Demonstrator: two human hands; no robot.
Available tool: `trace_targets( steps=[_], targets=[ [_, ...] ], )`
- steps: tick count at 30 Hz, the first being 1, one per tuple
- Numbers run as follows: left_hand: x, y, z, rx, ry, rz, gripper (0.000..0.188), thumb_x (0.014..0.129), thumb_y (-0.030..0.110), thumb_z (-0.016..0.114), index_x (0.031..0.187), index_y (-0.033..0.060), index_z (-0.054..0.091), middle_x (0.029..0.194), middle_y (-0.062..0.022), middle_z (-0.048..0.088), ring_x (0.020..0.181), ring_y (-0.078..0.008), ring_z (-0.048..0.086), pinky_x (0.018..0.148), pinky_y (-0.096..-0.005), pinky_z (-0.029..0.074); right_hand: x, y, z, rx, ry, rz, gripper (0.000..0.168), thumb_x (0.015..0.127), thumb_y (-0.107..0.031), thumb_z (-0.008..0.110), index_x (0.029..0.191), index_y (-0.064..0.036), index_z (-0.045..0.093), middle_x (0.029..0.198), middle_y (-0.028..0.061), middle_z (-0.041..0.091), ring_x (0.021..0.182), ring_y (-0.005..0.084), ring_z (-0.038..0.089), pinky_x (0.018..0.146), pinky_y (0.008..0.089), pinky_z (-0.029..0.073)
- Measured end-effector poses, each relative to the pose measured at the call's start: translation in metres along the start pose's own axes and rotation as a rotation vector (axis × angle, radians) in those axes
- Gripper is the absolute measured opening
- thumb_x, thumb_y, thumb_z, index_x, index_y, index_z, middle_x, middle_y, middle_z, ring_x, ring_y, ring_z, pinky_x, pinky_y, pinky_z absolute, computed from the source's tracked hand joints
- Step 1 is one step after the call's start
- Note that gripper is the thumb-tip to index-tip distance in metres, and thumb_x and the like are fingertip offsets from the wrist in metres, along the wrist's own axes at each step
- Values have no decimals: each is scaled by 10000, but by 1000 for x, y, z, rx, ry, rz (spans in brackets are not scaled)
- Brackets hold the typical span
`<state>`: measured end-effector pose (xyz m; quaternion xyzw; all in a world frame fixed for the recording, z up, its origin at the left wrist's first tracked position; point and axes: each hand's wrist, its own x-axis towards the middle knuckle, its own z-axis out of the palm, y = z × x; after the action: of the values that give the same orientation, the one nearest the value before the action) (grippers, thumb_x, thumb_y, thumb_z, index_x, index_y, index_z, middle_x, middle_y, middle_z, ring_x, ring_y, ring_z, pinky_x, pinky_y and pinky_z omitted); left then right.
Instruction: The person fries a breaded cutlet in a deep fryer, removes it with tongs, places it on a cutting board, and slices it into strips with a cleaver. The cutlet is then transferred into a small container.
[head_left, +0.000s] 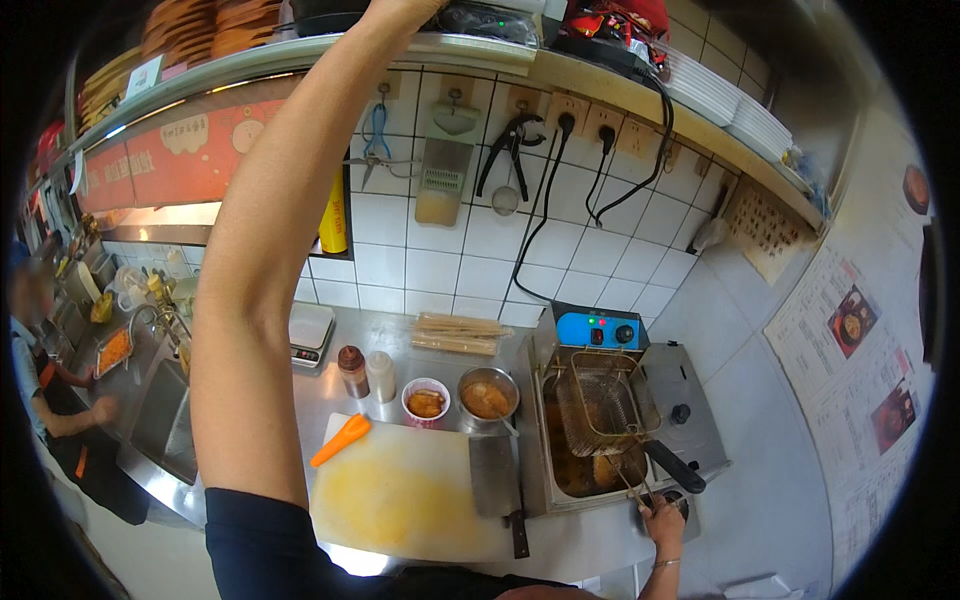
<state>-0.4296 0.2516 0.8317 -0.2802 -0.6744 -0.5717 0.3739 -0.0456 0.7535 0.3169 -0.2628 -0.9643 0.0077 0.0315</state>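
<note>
My left arm reaches up across the view to the overhead shelf (495, 46). Only the edge of my left hand (420, 4) shows at the top rim, near a dark plastic-wrapped item, and its fingers are cut off. Low on the right, my right hand (664, 520) grips thin metal tongs (628, 480). Their tips reach into the oil of a countertop deep fryer (551, 480), by a browned piece of food (604, 472). Above the oil sits a wire frying basket (600, 397) with a black handle (675, 466). The fryer's blue control box (598, 330) has lit lamps.
A white cutting board (397, 495) bears a cleaver (492, 476) and a carrot (341, 440). Behind stand squeeze bottles (381, 377), a bowl of fried food (426, 403), a steel sauce pot (487, 396) and a scale (310, 335). A co-worker (56, 420) stands left beside a sink (163, 420).
</note>
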Motion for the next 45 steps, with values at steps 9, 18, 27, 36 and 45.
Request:
trace_targets(
  steps=[9,18,27,36,45],
  targets=[
    [4,-7,-1,-59,-24,25,237,864,81,633,1054,-59,657,900,-85,681,800,-146,609,722,-262,479,1,6,6,-12,15,-6,455,800,-484,643,1073,-121,623,862,175,674,814,367,660,699,481,533],
    [-10,6,3,-94,0,-13,285,877,51,616,1137,-67,621,1005,-118,674,880,-172,612,781,-280,485,-1,6,5,-13,6,7,464,805,-503,633,1074,-125,627,859,180,677,815,372,664,699,487,532],
    [-1,-3,-1,-95,-15,4,288,884,51,614,1147,-66,617,1026,-120,675,912,-179,617,816,-290,488,0,10,11,-24,26,-13,467,806,-503,632,1079,-123,622,820,177,678,790,373,668,695,486,533],
    [-15,7,8,-35,-5,-18,298,884,62,619,1156,-59,611,1054,-130,672,957,-203,625,841,-294,490,-5,8,0,-13,-6,15,442,817,-462,638,1084,-112,601,822,185,673,791,382,660,688,494,528],
    [-68,-9,17,337,537,839,217,830,86,628,1017,-21,605,885,-147,642,814,-231,638,733,-350,514,1,-8,-4,6,-34,-12,405,829,-363,660,1088,-57,602,858,194,657,820,397,629,699,498,503]
  ],
)
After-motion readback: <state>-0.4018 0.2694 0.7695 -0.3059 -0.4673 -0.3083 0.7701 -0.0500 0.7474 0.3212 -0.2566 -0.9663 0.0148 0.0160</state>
